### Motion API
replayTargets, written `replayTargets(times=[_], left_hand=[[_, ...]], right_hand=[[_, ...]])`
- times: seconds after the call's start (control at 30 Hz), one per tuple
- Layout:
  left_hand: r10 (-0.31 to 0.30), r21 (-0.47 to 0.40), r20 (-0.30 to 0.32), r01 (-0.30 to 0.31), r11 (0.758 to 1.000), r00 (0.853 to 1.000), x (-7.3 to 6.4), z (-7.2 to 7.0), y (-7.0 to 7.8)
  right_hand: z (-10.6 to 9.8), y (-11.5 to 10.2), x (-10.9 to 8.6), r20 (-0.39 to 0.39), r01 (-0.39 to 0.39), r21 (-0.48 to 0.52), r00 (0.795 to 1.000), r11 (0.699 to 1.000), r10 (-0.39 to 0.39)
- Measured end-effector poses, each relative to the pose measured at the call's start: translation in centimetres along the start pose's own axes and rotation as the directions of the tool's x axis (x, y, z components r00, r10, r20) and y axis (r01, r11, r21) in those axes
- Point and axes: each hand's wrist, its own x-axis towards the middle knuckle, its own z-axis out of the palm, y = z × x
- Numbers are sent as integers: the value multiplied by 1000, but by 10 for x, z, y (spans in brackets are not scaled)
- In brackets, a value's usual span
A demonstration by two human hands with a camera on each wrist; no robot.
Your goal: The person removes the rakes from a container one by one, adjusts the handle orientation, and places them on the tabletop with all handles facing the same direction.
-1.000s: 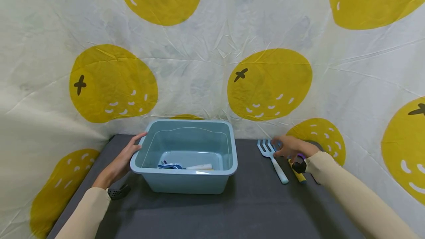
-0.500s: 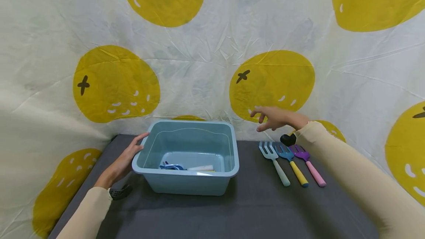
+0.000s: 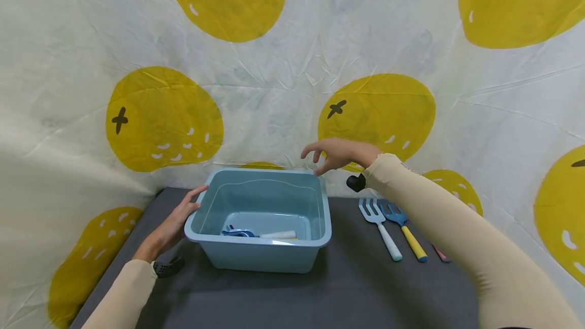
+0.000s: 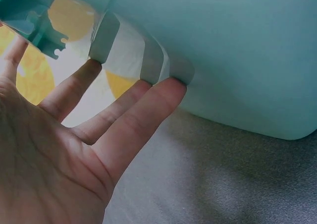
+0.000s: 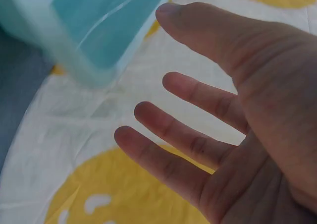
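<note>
A light blue plastic tub (image 3: 258, 257) stands on the dark tabletop, with a white-handled tool (image 3: 278, 235) and a dark blue tool head (image 3: 239, 233) lying inside. My left hand (image 3: 172, 225) rests against the tub's left side, thumb at the rim; in the left wrist view its fingertips touch the outer wall. My right hand (image 3: 335, 153) is in the air by the tub's far right corner, fingers spread and holding nothing. To the right lie a pale blue fork with a white handle (image 3: 388, 242), a blue fork with a yellow handle (image 3: 413, 243) and a pink handle (image 3: 441, 254), mostly hidden by my sleeve.
Behind the table (image 3: 256, 301) hangs a white cloth (image 3: 269, 116) printed with yellow fruit, close to the tub's back rim. My right forearm (image 3: 448, 222) passes over the hand forks.
My right hand has lifted off the hand forks and moved left to the tub's far right corner. The three forks stay on the table. My left hand keeps its place at the tub.
</note>
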Motion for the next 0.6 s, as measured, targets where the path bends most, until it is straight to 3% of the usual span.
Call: replayTargets(times=[0.33, 0.6], left_hand=[[-3, -6, -5, 3, 1000, 1000, -1, -2, 0], [1, -13, -6, -1, 1000, 1000, -1, 0, -1]], right_hand=[[21, -38, 57, 146, 66, 26, 987, 997, -69], [50, -60, 93, 231, 49, 116, 970, 992, -75]])
